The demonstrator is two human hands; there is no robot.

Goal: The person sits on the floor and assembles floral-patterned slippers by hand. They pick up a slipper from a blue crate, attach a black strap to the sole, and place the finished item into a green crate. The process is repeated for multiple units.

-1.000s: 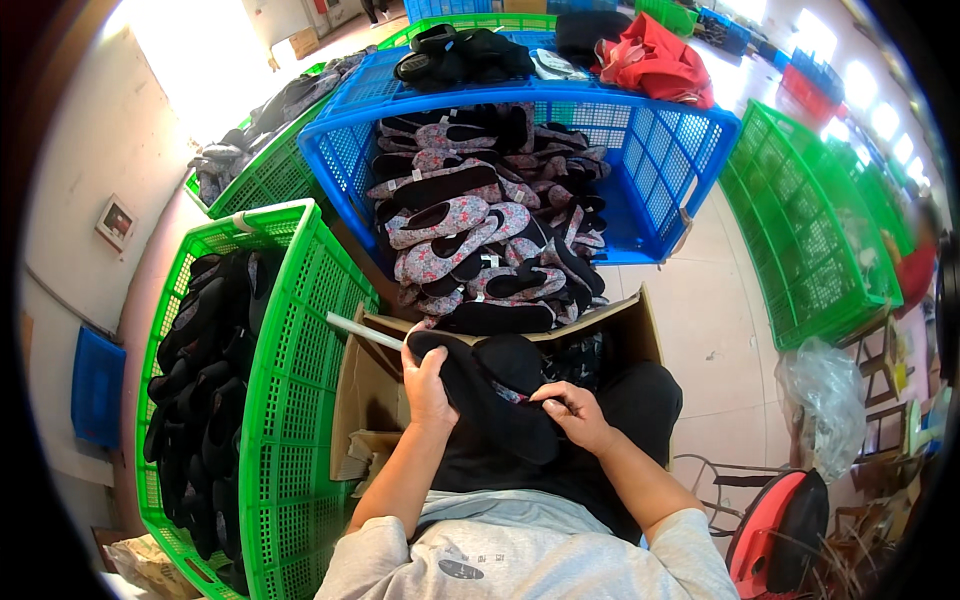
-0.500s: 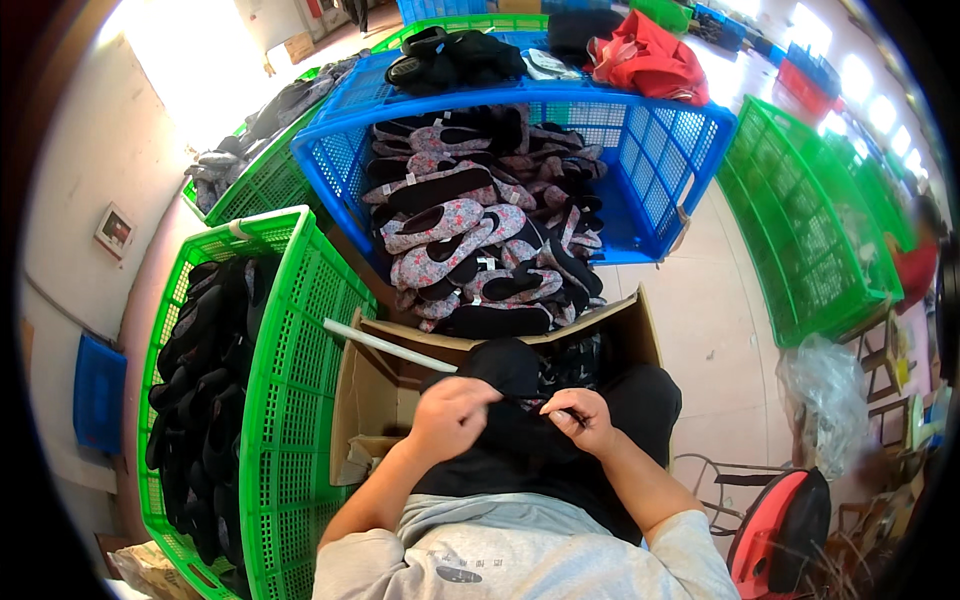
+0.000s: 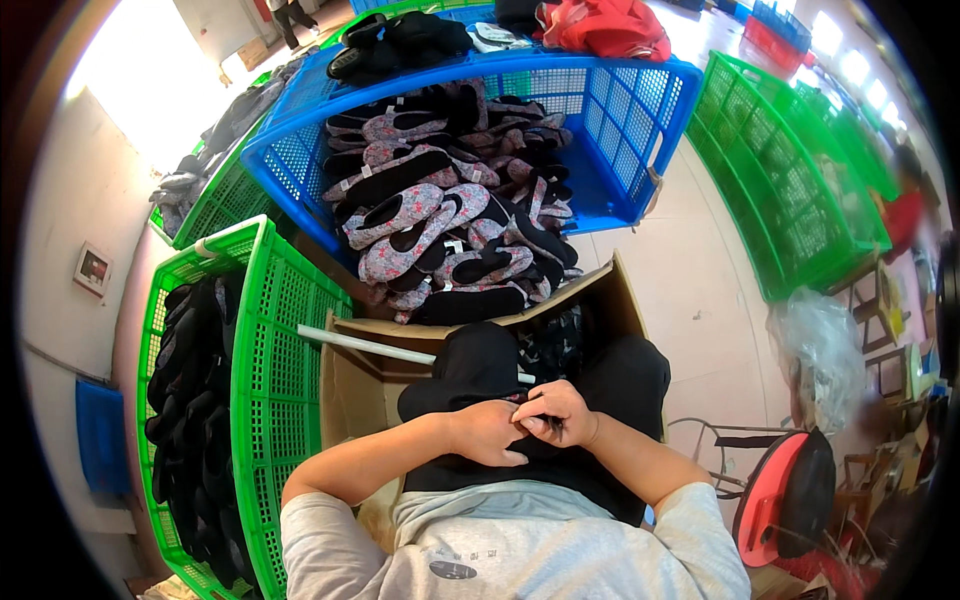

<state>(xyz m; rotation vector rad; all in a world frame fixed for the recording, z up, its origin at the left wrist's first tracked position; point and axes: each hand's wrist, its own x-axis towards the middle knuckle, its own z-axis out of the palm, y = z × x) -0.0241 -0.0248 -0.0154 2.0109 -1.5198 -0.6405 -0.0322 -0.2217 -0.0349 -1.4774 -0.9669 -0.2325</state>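
Observation:
Both my hands meet over my lap, in front of my black trousers (image 3: 620, 400). My left hand (image 3: 485, 434) is bent inward with its fingertips hidden at my right hand, its thumb sticking out below. My right hand (image 3: 560, 415) is closed in a pinch against it. Something dark lies at the fingers, with a small patterned bit showing beside them; it merges with the trousers and its kind cannot be made out. Beyond my knees, a heap of flower-patterned slippers with black soles (image 3: 410, 215) spills from a blue crate (image 3: 640, 140) lying on its side.
An open cardboard box (image 3: 350, 400) stands around my legs, with a white rod (image 3: 370, 345) across it. A green crate (image 3: 285, 400) of black slippers (image 3: 195, 420) is at my left. At right are green crates (image 3: 770, 170), clear plastic (image 3: 820, 350) and a red-and-black round seat (image 3: 785, 500).
My hands were apart with dark material between them; now they are together, my left hand having moved right. The view has shifted, and a person's legs show more at the top left.

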